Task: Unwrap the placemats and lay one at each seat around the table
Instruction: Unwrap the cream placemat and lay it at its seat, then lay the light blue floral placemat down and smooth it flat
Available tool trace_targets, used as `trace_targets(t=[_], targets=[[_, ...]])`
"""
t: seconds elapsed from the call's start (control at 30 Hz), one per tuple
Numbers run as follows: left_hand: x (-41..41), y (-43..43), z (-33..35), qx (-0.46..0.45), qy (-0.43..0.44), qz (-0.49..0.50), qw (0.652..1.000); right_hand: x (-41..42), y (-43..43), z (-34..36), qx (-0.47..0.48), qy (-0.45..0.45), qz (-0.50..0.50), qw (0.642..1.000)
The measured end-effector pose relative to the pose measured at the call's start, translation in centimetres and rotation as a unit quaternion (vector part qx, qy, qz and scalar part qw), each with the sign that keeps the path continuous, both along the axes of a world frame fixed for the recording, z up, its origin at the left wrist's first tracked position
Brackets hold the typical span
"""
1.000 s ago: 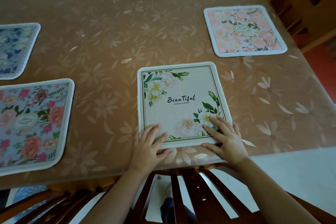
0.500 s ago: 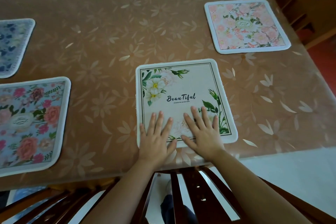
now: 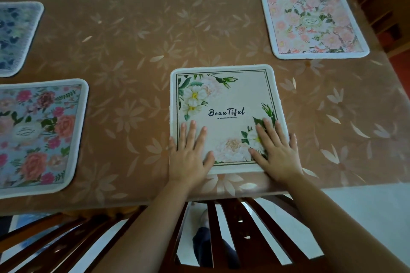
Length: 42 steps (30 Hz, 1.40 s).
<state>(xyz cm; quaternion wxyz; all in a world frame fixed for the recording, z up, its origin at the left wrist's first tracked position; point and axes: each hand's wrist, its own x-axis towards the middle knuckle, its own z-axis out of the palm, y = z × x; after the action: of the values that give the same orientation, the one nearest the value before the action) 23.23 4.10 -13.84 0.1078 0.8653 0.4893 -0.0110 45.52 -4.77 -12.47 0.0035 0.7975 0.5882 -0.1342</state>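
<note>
Table (image 3: 199, 29): placemat (image 3: 224, 95) square-on, text upright.

dark wooden chairs (image 3: 233, 235), white floor (image 3: 366, 210)

Four placemats on the table (image 3: 133, 29)

Nearest placemat (image 3: 224, 104) centre (hands on it); placemat (image 3: 312, 24) behind-right; two placemats (image 3: 35, 135) (image 3: 15, 37) left.

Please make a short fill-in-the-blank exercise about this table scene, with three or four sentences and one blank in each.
1. There are ____ placemats in view on the table.
2. Both hands lie flat on the placemat printed with the word ____.
3. The left hand and the right hand press the edge of the cream placemat that is ____ to the person.
4. The pink floral placemat lies toward the far ____ of the table.

Missing words: four; Beautiful; nearest; right
</note>
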Motion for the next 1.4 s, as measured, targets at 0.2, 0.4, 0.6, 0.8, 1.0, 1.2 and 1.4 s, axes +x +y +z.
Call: trace_targets(t=[0.2, 0.4, 0.6, 0.8, 1.0, 1.2, 1.4], targets=[[-1.7, -1.7, 1.1, -0.015, -0.025, -0.013, 0.999, -2.7, -0.8, 0.0, -0.003, -0.006, -0.039, 0.999], [-3.3, -3.8, 2.0, -0.040, -0.024, -0.028, 0.999, -7.5, -0.9, 0.6, -0.001, 0.012, -0.011, 1.000], [-5.5, -4.3, 2.7, -0.073, -0.051, -0.048, 0.995, -11.2, -0.7, 2.7, 0.018, 0.007, 0.003, 1.000], [-9.0, -4.2, 6.9, 0.014, -0.109, -0.063, 0.992, -15.5, -0.5, 5.9, 0.079, -0.001, 0.011, 0.997], [-16.8, -3.8, 9.7, 0.062, -0.138, -0.040, 0.988, -23.0, 0.8, 9.3, 0.109, -0.008, 0.047, 0.993], [-26.6, -3.0, 11.7, 0.093, -0.146, -0.034, 0.984, -32.3, 2.2, 11.6, 0.156, -0.012, 0.078, 0.985], [-34.6, -2.4, 11.6, 0.114, -0.145, -0.014, 0.983, -39.6, 3.2, 11.5, 0.145, -0.006, 0.088, 0.986]])
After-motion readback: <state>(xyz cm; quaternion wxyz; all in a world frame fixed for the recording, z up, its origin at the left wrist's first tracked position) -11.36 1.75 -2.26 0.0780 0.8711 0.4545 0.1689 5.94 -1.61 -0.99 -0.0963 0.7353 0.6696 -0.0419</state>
